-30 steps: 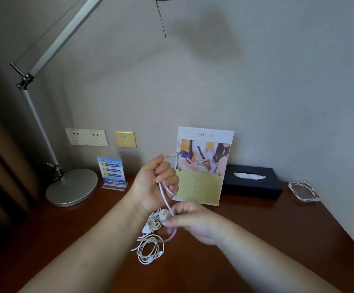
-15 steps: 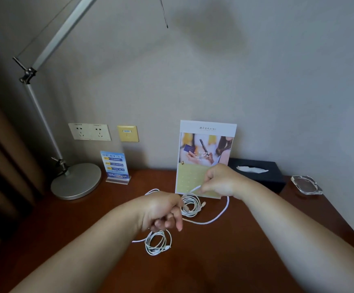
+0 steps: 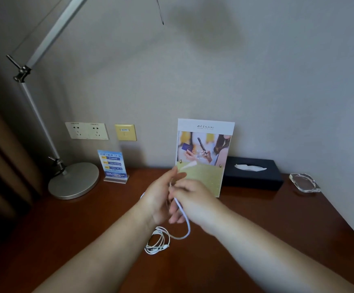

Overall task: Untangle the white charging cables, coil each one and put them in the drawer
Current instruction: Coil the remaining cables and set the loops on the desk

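While both hands meet at mid-frame, a white cable [image 3: 185, 218] runs through them.
Left hand [image 3: 158, 200] pinches it near its upturned end; right hand [image 3: 193, 199] grips it with curled fingers. It loops down to a coiled bundle [image 3: 157, 243] on the tabletop [image 3: 256, 218], lower centre.

L hand [image 3: 157, 199] & R hand [image 3: 195, 199] are smeared by motion. Fingers can't be separated, & whether the white cable [image 3: 185, 218] is pinched in either grip can't be told. Part of it is hidden btwn the palms. The cable tip [image 3: 189, 165], just above the grip, is blurred to a streak. Plugs in the coiled bundle [image 3: 157, 240] below the grip are too small to tell. The lamp [image 3: 45, 39], far above-left, is cut off by the top edge. Print on the blue sign [image 3: 112, 163], left of the grip, is illegible.
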`<state>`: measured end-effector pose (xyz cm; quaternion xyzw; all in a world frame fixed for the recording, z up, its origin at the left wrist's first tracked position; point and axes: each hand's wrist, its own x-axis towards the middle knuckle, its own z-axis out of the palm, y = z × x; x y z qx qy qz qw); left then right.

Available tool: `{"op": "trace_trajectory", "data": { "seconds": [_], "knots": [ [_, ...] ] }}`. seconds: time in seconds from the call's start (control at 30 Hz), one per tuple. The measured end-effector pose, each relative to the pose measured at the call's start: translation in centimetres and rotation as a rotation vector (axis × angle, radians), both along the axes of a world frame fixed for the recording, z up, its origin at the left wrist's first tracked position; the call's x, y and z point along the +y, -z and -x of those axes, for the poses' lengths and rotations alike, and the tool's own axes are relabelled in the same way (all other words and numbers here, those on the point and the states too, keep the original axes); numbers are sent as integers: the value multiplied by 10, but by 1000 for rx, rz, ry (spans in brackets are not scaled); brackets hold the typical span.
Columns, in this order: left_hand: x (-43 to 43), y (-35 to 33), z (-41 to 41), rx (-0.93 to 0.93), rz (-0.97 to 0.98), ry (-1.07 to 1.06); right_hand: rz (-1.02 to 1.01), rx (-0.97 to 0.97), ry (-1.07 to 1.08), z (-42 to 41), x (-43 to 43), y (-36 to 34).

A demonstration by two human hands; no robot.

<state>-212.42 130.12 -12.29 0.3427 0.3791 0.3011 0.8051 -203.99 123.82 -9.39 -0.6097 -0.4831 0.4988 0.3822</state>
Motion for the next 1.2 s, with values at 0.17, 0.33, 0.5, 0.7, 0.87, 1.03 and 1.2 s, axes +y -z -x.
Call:
{"op": "trace_trajectory", "data": {
  "seconds": [0.17, 0.33, 0.5, 0.7, 0.87, 1.03, 1.2],
  "knots": [
    [17, -10, 5, -249, 71, -140, 133, -98, -330, -6, -17, 42],
    [4, -12, 12, -619, 237, 364, 247, -277, -359, -43, 3, 59],
    [-4, 2, 19, -406, 150, 740, 65, -601, -184, -73, 37, 28],
    [-17, -7, 13, 469, -155, 475, -73, -864, -248, -70, 44, -10],
    [-9, 8, 0, 624, -310, 99, -191, -870, -213, -40, 29, -11],
    [-4, 9, -9, 363, -305, -214, -4, -268, -143, -15, 3, 2],
    [3, 2, -8, 292, -289, -219, 76, -239, -252, -27, -10, 6]
  ]
}}
